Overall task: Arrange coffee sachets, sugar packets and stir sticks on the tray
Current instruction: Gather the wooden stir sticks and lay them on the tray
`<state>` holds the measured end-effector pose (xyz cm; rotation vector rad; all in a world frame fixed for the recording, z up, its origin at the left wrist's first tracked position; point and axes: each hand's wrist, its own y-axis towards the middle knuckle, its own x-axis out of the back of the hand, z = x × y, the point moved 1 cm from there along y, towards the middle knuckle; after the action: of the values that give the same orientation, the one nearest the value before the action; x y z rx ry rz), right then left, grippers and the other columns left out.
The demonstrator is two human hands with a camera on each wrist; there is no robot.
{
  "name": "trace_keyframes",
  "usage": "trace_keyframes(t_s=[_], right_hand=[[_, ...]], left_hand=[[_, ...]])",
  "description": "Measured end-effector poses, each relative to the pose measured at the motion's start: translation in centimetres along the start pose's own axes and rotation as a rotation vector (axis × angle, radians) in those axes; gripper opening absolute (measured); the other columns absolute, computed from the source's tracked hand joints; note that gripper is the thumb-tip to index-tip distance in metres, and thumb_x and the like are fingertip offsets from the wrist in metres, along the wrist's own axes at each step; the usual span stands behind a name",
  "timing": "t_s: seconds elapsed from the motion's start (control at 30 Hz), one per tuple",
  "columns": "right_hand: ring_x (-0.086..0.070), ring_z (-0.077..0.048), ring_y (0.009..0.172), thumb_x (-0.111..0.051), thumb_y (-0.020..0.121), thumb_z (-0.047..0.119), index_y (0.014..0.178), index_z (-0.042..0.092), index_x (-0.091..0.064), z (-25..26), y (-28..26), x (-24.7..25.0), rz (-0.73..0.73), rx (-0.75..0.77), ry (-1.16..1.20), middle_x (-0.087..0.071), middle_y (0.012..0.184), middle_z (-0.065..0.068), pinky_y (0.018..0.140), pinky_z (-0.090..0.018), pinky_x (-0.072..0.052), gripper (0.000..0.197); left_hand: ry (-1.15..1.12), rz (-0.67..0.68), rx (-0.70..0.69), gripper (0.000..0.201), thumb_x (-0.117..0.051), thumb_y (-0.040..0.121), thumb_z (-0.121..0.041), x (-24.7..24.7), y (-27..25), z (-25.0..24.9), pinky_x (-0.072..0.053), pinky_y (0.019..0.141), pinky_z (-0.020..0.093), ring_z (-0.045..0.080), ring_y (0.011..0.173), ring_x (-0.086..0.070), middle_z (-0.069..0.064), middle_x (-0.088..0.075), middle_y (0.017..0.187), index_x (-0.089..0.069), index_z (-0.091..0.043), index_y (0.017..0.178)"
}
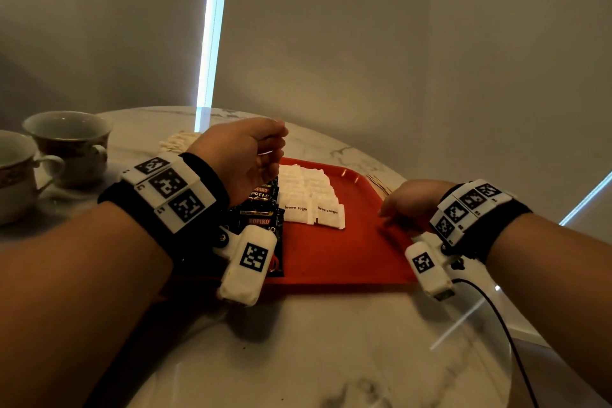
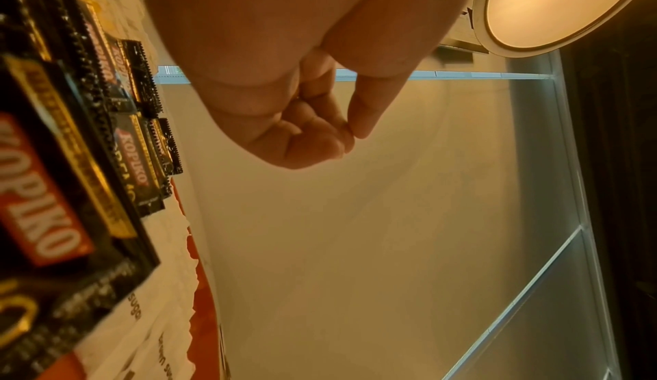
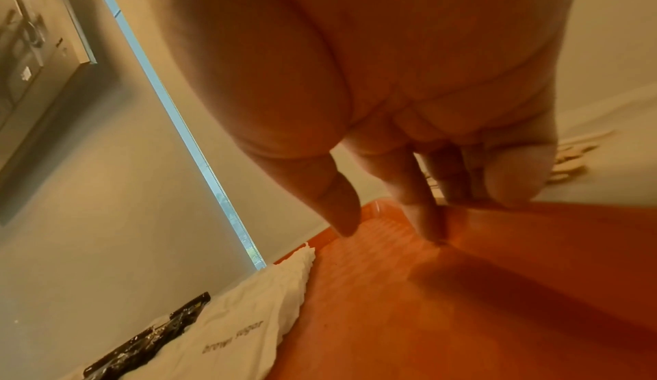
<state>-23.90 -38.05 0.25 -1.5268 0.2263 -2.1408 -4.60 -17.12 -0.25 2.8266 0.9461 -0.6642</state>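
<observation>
1. Tray (image 1: 331, 262): coffee sachets (image 1: 265, 205) at its left side, sugar packets (image 1: 308, 199) just beside them, mid-tray. Right part bare.
2. Stir sticks (image 1: 381, 184) still off tray, just past its far right edge.
3. Left hand (image 1: 245, 159) above sachets, fingers curled, holds nothing.
4. Right hand (image 1: 409, 205) relaxed, fingertips (image 3: 432, 228) on tray's right side.
5. Sticks prob. light, thin, stiff; likely scatter. Pinch bundle mid-length.

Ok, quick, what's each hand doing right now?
Left hand: curled shut, holding nothing visible.
Right hand: open, fingertips down at the red tray, holding nothing.
</observation>
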Motion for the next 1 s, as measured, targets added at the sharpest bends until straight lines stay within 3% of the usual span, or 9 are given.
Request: trace_keyframes(t_s=[0.17,0.27,0.4,0.53,0.63,0.77,0.87,0.93,1.0], right_hand=[[-0.063,-0.025,0.085,-0.063,0.096,0.018,0.103,0.003,-0.07,1.1,0.8,-0.5,-0.016,0.052,0.031,-0.073,0.094,-0.011,0.092,-0.043,-0.054,0.018],[-0.065,-0.028,0.083,-0.065,0.094,0.017,0.101,0.0,-0.07,1.5,1.3,-0.1,-0.014,0.037,0.052,-0.073,0.098,-0.015,0.087,-0.042,-0.055,0.019],[-0.061,-0.024,0.094,-0.071,0.091,0.031,0.088,0.013,-0.065,1.3,2.9,2.4,-0.22,0.095,-0.21,-0.065,0.104,-0.007,0.091,-0.04,-0.054,0.019],[-0.054,-0.03,0.127,-0.074,0.083,0.055,0.137,0.012,-0.057,0.1,4.3,3.2,-0.261,0.017,-0.349,-0.057,0.141,-0.009,0.1,-0.038,-0.043,0.071],[-0.051,-0.031,0.132,-0.074,0.08,0.061,0.145,0.014,-0.049,0.1,5.5,2.5,-0.189,-0.015,-0.331,-0.052,0.148,-0.009,0.089,-0.036,-0.04,0.084],[-0.051,-0.031,0.132,-0.074,0.082,0.055,0.144,0.014,-0.05,0.9,7.1,2.3,-0.11,-0.035,-0.239,-0.051,0.148,-0.009,0.086,-0.035,-0.041,0.078],[-0.059,-0.028,0.117,-0.072,0.086,0.049,0.139,0.012,-0.054,1.3,7.6,2.2,-0.104,-0.022,-0.288,-0.06,0.137,-0.009,0.078,-0.029,-0.045,0.067],[-0.064,-0.02,0.087,-0.072,0.086,0.052,0.119,0.013,-0.065,1.3,8.0,2.0,-0.115,0.0,-0.365,-0.07,0.105,-0.004,0.061,-0.026,-0.046,0.052],[-0.066,-0.017,0.077,-0.071,0.085,0.057,0.096,0.016,-0.068,1.2,8.0,1.8,-0.136,0.012,-0.459,-0.07,0.086,-0.001,0.062,-0.029,-0.052,0.042]], left_hand=[[0.003,0.007,-0.004,0.015,-0.062,0.097,-0.023,0.0,-0.1,0.0,-0.047,0.051,0.02,0.009,0.059,-0.056,-0.003,-0.06,0.069,-0.067,-0.012,0.089],[0.006,0.004,0.005,0.015,-0.063,0.097,-0.024,0.1,-0.1,-0.1,-0.048,0.05,0.02,0.009,0.06,-0.057,-0.003,-0.06,0.069,-0.068,-0.012,0.091],[-0.007,-0.005,0.007,0.014,-0.063,0.096,-0.024,0.2,-0.1,-0.2,-0.047,0.049,0.02,0.009,0.059,-0.057,-0.002,-0.06,0.07,-0.068,-0.012,0.091],[-0.013,-0.018,0.005,0.015,-0.064,0.096,-0.023,0.1,0.0,-0.3,-0.046,0.046,0.018,0.009,0.058,-0.055,-0.001,-0.059,0.071,-0.068,-0.012,0.088],[-0.005,-0.021,0.004,0.015,-0.063,0.096,-0.024,0.2,0.2,-0.3,-0.046,0.049,0.019,0.01,0.062,-0.054,-0.001,-0.058,0.072,-0.067,-0.012,0.088],[0.003,-0.031,0.001,0.015,-0.063,0.096,-0.024,0.4,0.3,-0.3,-0.046,0.049,0.02,0.011,0.061,-0.054,-0.001,-0.059,0.073,-0.068,-0.012,0.089],[0.002,-0.035,-0.001,0.015,-0.062,0.096,-0.024,0.7,0.5,-0.3,-0.046,0.048,0.019,0.01,0.06,-0.054,-0.001,-0.059,0.071,-0.068,-0.012,0.088],[0.003,-0.033,0.001,0.016,-0.062,0.096,-0.025,0.8,0.6,-0.4,-0.046,0.047,0.019,0.01,0.059,-0.054,-0.002,-0.059,0.071,-0.068,-0.013,0.087],[0.006,-0.03,0.008,0.016,-0.062,0.096,-0.025,0.7,0.6,-0.4,-0.045,0.047,0.018,0.01,0.059,-0.054,-0.002,-0.059,0.071,-0.068,-0.013,0.086]])
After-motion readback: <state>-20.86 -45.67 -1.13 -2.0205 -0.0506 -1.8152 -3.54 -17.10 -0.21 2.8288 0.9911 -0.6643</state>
